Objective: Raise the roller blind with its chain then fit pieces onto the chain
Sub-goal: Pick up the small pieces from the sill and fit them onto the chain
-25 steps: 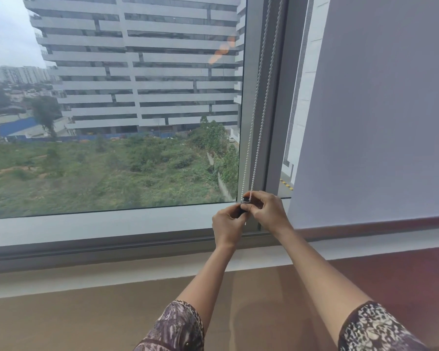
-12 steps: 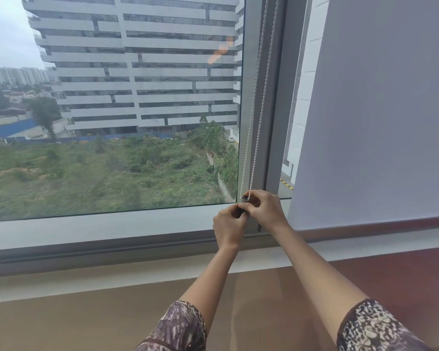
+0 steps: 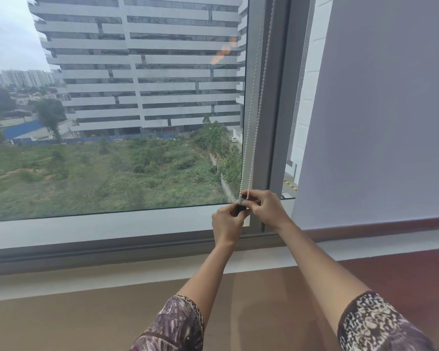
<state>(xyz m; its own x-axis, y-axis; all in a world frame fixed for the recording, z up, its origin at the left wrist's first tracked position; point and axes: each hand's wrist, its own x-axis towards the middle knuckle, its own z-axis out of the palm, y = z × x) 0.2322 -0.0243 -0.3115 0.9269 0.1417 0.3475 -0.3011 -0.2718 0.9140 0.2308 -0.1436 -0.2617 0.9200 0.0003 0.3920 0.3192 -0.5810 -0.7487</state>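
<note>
A white bead chain [image 3: 254, 133] hangs in two strands down the grey window post [image 3: 269, 97]. Its lower loop ends between my hands just above the sill. My left hand [image 3: 226, 221] pinches a small dark piece [image 3: 243, 199] at the bottom of the chain. My right hand [image 3: 266, 207] grips the same piece and the loop from the right, its fingers curled over it. Most of the piece is hidden by my fingers. The left window's blind is out of view above the frame.
A grey roller blind [image 3: 380, 117] covers the right window down to its dark bottom bar [image 3: 380, 222]. A white sill [image 3: 86, 230] and a grey frame rail [image 3: 86, 252] run below the glass. A brown ledge [image 3: 86, 317] lies under my forearms.
My hands stay together at the bottom of the chain, shifting only slightly upward. The fingers have worked a little around the dark piece.
</note>
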